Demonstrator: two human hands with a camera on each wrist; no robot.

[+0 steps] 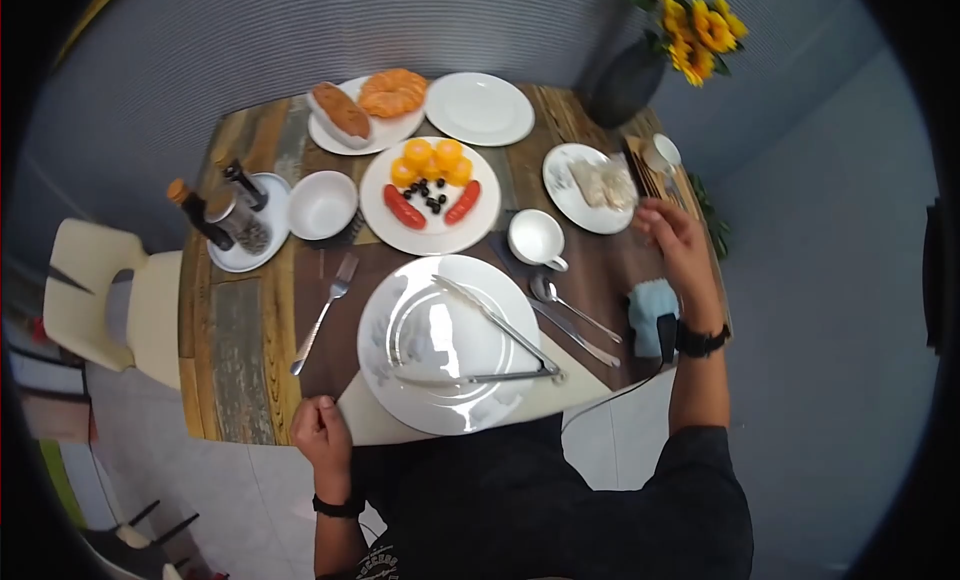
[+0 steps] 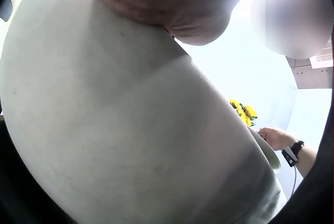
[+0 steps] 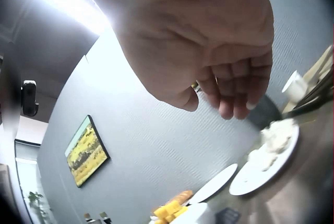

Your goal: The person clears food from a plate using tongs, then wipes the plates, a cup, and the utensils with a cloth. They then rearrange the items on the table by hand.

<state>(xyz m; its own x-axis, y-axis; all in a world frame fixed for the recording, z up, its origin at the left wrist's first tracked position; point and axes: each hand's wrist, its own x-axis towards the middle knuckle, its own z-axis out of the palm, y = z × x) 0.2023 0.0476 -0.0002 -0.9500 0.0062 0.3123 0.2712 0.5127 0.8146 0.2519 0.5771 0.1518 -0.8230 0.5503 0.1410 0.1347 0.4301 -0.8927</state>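
At the table's front edge, my left hand (image 1: 323,435) rests with its fingers loosely curled and holds nothing. Just right of it stands a large white plate (image 1: 385,310) with metal tongs (image 1: 510,330) lying spread across it. My right hand (image 1: 675,242) hovers at the right side of the table, its fingers bent and nothing between them. Close to its fingertips is a small plate (image 1: 560,195) bearing pale, lumpy food (image 1: 603,183). In the right wrist view the same hand (image 3: 209,52) is above and to the left of this food. A light blue cloth (image 1: 653,315) lies beneath the right wrist.
A fork (image 1: 325,315) lies left of the large plate; a knife (image 1: 575,332), spoon (image 1: 575,305) and white cup (image 1: 536,238) are at its right. Behind are a sausage-and-fruit plate (image 1: 425,242), bowl (image 1: 322,205), bread plate (image 1: 385,140), bare plate (image 1: 480,110) and sunflower vase (image 1: 625,85).
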